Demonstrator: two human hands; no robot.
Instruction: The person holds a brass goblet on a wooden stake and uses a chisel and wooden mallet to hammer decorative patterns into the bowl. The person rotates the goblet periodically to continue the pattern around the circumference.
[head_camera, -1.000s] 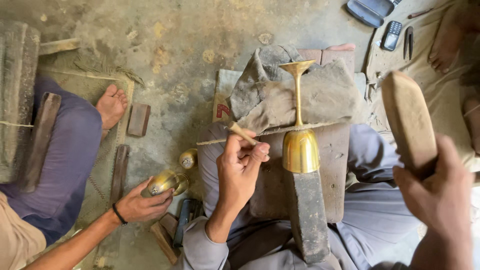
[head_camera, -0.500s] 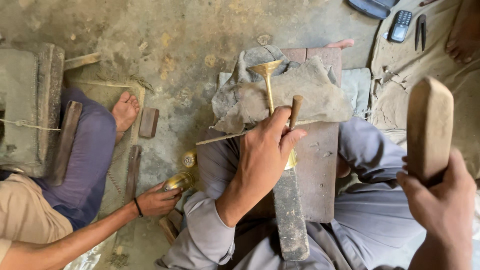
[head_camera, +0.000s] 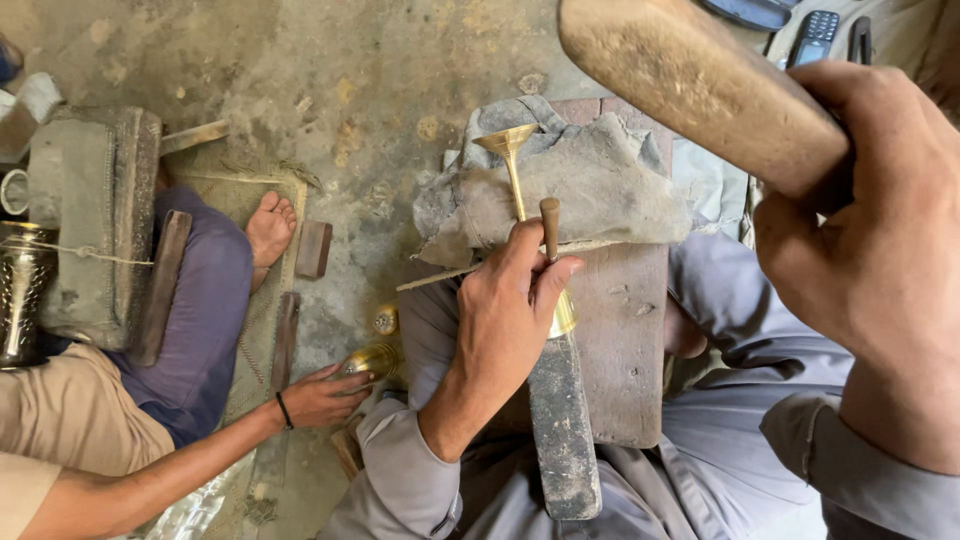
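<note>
Presently, the left hand (head_camera: 510, 320) is closed around a brass goblet (head_camera: 520, 190) and a small wooden-headed punch (head_camera: 549, 222), pinning both against a dark iron bar (head_camera: 562, 420). That bar lies on a wooden block (head_camera: 625, 340) across the lap. The goblet's stem runs up to a grey cloth (head_camera: 600, 190), its flared end resting there. The right hand (head_camera: 870, 250), raised near the camera, is clenched on a wooden mallet (head_camera: 690, 80). At lower left, a co-worker's hand (head_camera: 325, 395) touches a brass cup (head_camera: 372, 360) on the floor (head_camera: 330, 80).
</note>
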